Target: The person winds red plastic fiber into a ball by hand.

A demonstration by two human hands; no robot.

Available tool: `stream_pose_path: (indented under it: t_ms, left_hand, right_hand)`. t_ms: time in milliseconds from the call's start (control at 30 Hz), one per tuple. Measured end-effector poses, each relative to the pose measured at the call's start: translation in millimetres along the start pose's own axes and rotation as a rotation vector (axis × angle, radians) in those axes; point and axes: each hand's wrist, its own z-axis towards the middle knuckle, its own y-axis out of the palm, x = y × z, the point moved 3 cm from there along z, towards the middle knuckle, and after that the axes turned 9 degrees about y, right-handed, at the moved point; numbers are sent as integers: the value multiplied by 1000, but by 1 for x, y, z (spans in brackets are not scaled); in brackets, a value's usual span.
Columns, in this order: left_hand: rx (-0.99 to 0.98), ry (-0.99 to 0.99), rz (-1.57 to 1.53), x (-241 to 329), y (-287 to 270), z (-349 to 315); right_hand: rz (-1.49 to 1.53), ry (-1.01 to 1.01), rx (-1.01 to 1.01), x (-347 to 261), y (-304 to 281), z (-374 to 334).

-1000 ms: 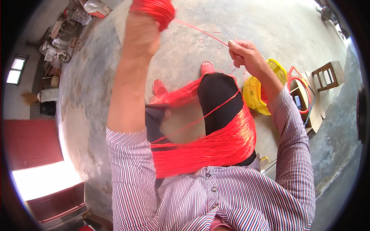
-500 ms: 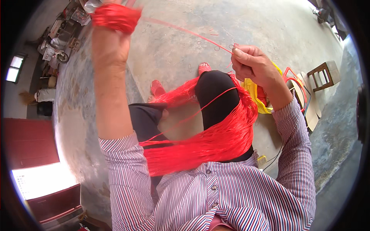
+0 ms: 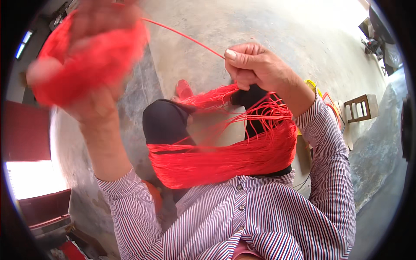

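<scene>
At the upper left I hold up my left hand point(image 3: 93, 93), smeared by motion, with a thick bundle of red cord point(image 3: 93, 65) wrapped about its palm and fingers. A single red strand point(image 3: 186, 37) runs taut from that bundle to my right hand point(image 3: 255, 65), whose thumb and forefinger pinch it. Below, a large skein of red cord point(image 3: 225, 167) loops around both my knees. Its loose strands cross my right knee, below the right hand. Dark trousers cover my knees point(image 3: 162, 121).
A red slipper point(image 3: 184, 89) shows on my left foot on the concrete floor point(image 3: 190, 19). A wooden stool point(image 3: 362, 108) stands at the right, near a yellow item point(image 3: 310, 84) partly behind my right arm. Dark red panels point(image 3: 28, 134) are at the left.
My left hand and its bundle have swung left and closer to me. The right hand has moved left, still pinching the strand. Strands over my right knee look looser and more spread.
</scene>
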Motion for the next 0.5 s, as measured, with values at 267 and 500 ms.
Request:
stream_pose_path:
  t_ms: [267,500]
  left_hand:
    - [249,102,-272,-8,-30,-37]
    - [208,89,-303,4,-44,-30]
  right_hand:
    - [-803,56,114,58,-27,-32]
    - [-1114,19,239,58,-20,-38]
